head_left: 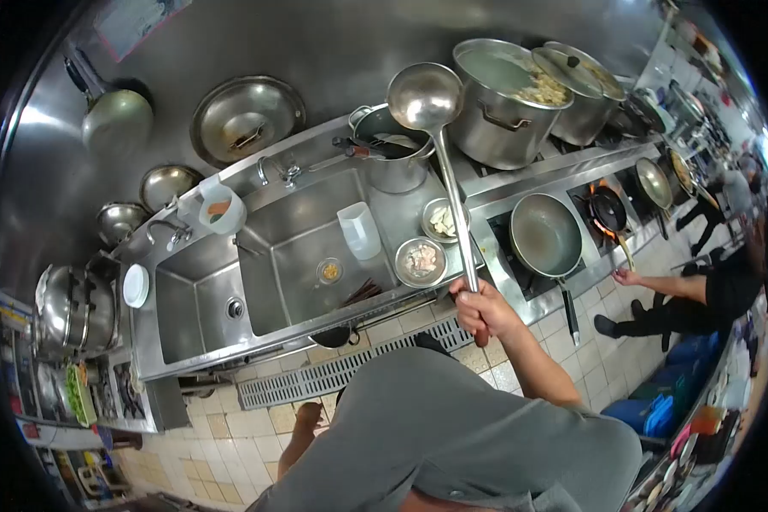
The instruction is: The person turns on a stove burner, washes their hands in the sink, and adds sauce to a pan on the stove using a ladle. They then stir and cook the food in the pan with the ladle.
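gripping the ladle [424, 96] low, likely for reach, the right hand [484, 311] curled by the counter [401, 224] edge; the left hand's [310, 415] state was unclear.

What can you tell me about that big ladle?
The ladle looks like shiny metal: a wide, round bowl on a long, slim, straight handle. The person's right hand grips it near the handle's lower end, with the bowl pointing away from the person. In this view, the bowl appears just left of a big pot. Nothing else clearly touches it.

Lg mtl ladle [428, 101], hand-held upright-ish
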The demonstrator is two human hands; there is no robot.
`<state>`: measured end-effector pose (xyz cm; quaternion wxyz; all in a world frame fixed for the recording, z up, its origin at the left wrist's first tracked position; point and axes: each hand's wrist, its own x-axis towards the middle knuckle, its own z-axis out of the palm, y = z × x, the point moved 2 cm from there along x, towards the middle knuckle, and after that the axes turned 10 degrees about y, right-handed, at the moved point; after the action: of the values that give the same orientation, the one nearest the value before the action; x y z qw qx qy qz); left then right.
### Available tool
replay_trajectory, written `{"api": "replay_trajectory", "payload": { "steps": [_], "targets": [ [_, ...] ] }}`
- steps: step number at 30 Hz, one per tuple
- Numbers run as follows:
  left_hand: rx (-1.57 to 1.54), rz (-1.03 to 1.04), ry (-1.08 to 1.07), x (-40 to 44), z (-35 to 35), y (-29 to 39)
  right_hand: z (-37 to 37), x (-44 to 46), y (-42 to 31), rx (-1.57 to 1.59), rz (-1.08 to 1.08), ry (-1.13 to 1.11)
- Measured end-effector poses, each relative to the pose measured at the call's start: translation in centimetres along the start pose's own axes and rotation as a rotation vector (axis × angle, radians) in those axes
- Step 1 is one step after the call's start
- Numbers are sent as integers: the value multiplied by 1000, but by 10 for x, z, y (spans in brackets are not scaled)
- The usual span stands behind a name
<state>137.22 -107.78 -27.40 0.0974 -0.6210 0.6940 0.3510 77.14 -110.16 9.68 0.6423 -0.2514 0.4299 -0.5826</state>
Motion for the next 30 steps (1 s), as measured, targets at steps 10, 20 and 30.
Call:
{"api": "replay_trajectory", "payload": {
  "steps": [10, 20, 30],
  "targets": [
    [-288, 80, -246, 43, -187, 83, 65, -91, 51, -306, -49, 342],
    [-1138, 13, 69, 6, -293, 119, 60, -54, 107, -918, -113, 448],
    [-1249, -1, 684, 211, -527, -106, 201, -42, 153, -1207, -2, 551]
  ]
}}
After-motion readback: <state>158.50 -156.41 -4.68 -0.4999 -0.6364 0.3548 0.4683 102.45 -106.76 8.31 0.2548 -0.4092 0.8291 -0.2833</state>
